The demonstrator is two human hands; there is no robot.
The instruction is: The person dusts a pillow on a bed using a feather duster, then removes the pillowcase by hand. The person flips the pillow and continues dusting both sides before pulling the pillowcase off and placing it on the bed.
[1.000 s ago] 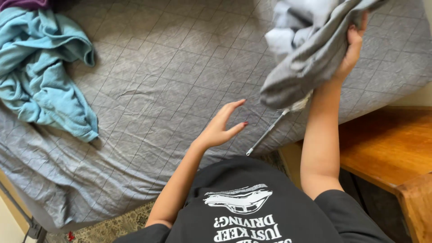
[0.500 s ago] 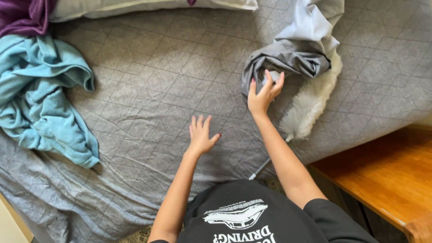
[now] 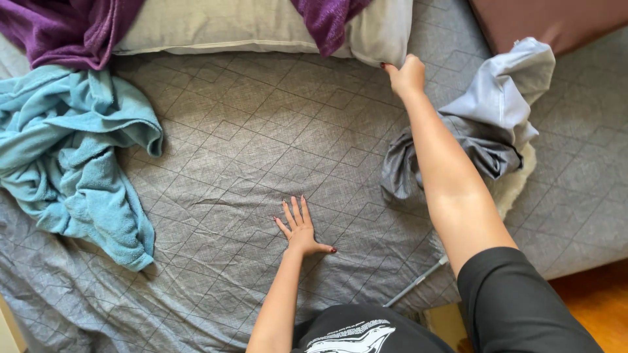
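My left hand (image 3: 301,228) lies flat and open on the grey quilted bedspread (image 3: 261,137), fingers spread. My right hand (image 3: 405,73) reaches far across the bed and is closed on the lower right corner of a grey pillow (image 3: 261,29). A crumpled grey garment (image 3: 487,124) lies on the bed just right of my right forearm, over a bit of white fluffy fabric (image 3: 513,186).
A light blue towel (image 3: 72,157) is heaped at the left of the bed. A purple blanket (image 3: 59,26) drapes over the pillow at the top. A dark reddish cushion (image 3: 543,19) sits at the top right. Wooden floor (image 3: 595,307) shows at bottom right.
My right hand let go of the grey garment, which now lies on the bed, and reached up to the pillow corner. My left hand settled flat on the bedspread.
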